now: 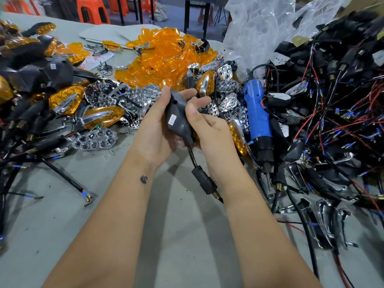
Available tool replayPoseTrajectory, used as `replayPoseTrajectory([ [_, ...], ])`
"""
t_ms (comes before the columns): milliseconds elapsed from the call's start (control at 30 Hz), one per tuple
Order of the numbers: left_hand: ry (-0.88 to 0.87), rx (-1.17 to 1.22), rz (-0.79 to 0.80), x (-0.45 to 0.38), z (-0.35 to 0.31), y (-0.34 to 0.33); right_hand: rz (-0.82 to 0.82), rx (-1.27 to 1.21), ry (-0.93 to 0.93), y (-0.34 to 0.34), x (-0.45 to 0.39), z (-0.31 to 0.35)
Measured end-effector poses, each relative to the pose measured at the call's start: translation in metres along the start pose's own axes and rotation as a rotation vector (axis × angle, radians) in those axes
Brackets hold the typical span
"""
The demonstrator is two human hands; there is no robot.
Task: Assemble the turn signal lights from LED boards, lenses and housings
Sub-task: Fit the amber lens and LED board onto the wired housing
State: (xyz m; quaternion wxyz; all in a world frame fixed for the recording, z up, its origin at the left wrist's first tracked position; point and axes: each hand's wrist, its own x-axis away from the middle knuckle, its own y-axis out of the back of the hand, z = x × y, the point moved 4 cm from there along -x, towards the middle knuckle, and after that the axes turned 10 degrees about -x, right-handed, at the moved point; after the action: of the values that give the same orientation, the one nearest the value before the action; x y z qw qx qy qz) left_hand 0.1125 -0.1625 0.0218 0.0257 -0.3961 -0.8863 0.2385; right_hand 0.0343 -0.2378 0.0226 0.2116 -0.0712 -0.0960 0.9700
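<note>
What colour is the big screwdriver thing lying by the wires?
Blue, with a black lower end: the electric screwdriver shows in the head view.

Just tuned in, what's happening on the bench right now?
A person holds one black turn signal housing over the table, back side up, with both hands. The left hand cradles it and the right hand grips its side; its stalk and cable hang down between the wrists. A blue electric screwdriver lies untouched to the right, beside a pile of amber lenses and chrome reflectors.
</note>
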Motion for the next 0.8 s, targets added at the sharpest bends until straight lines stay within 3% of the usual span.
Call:
replayPoseTrajectory([
  [133,-0.065,0.079,-0.202,0.003,-0.011,0.020,-0.011,0.169,0.040,-0.003,-0.001,0.000],
  [233,-0.108,0.229,-0.318,0.006,-0.021,0.049,-0.157,0.234,0.037,0.011,-0.005,0.003],
  [367,-0.116,0.202,-0.394,0.009,-0.025,0.070,-0.272,0.387,0.095,0.027,-0.014,0.011],
  [500,-0.084,0.247,-0.487,0.008,-0.021,0.075,-0.116,0.703,0.074,0.016,-0.027,0.012],
  [633,-0.055,0.275,-0.513,0.006,-0.018,0.075,0.112,0.824,0.040,-0.009,-0.035,0.004],
  [800,-0.109,0.514,-0.512,0.006,-0.022,0.078,0.149,0.940,0.096,-0.029,-0.047,-0.004],
])
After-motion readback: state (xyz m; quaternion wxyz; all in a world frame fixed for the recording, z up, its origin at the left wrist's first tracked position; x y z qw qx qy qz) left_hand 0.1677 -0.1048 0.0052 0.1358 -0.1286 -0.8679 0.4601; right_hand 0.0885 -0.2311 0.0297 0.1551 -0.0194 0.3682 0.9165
